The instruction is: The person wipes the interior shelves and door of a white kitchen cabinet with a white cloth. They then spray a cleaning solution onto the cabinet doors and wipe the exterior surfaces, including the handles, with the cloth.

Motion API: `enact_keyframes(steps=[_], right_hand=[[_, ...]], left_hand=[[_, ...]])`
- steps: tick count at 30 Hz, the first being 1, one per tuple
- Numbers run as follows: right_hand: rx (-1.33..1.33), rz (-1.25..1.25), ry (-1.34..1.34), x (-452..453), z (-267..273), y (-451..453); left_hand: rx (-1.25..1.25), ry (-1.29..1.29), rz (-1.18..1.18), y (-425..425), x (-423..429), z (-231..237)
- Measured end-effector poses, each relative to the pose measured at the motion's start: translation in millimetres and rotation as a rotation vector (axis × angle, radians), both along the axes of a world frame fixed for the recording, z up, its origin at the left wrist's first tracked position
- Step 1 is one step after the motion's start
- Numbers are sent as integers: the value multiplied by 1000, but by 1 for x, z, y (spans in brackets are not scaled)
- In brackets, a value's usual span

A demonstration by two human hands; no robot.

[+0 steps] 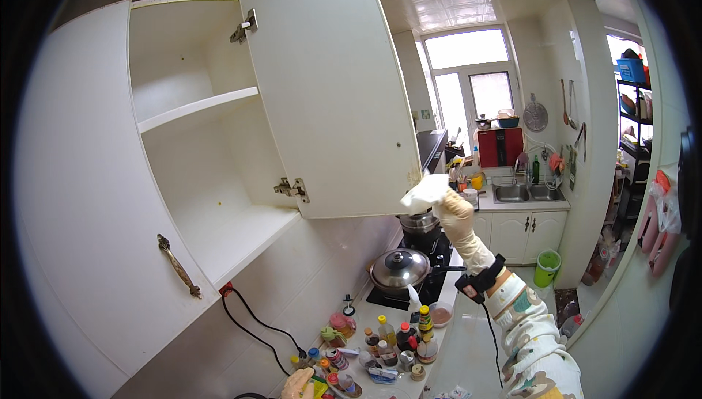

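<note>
My right hand (458,212), in a pale rubber glove, grips a white cloth (426,193) at the lower outer corner of the swung-out cabinet door (334,92). The cloth lies against the door's edge and hides part of that corner. Brownish stains mark the door just above it. My left hand (299,382), also gloved, shows only partly at the bottom edge, among bottles and beside a yellow-green packet (319,387); whether it holds anything is hidden. The wall cabinet's two visible compartments, split by a white shelf (200,107), have bare surfaces.
Several sauce bottles (386,352) crowd the counter below. Behind them a lidded pan (399,270) and a steel pot (419,223) stand on the black gas hob (378,297). Black cables (258,319) hang from a red socket under the cabinet. A steel sink (513,193) lies farther back.
</note>
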State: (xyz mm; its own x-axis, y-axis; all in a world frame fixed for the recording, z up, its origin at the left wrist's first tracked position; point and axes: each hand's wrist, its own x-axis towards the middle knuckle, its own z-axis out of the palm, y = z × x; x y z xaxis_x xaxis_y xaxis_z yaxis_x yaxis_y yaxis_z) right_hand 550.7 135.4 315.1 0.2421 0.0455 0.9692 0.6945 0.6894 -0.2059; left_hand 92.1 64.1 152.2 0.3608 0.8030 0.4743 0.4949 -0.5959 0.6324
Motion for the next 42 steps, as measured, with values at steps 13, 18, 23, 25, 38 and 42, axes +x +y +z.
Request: enact_keyframes(steps=[13, 18, 23, 25, 38, 42], right_hand=[[37, 314, 507, -2, 62, 11], [292, -556, -576, -29, 135, 20], [-136, -473, -952, -66, 164, 75], [-309, -535, -1050, -70, 187, 91], [207, -834, -531, -83, 374, 146], [-59, -543, -1154, -116, 269, 164]], left_hand=[[204, 7, -45, -1, 1, 25], [327, 31, 149, 9, -13, 58], [479, -112, 431, 21, -27, 118], [526, -120, 553, 26, -34, 141], [684, -107, 684, 52, -24, 171], [684, -67, 712, 54, -28, 171]])
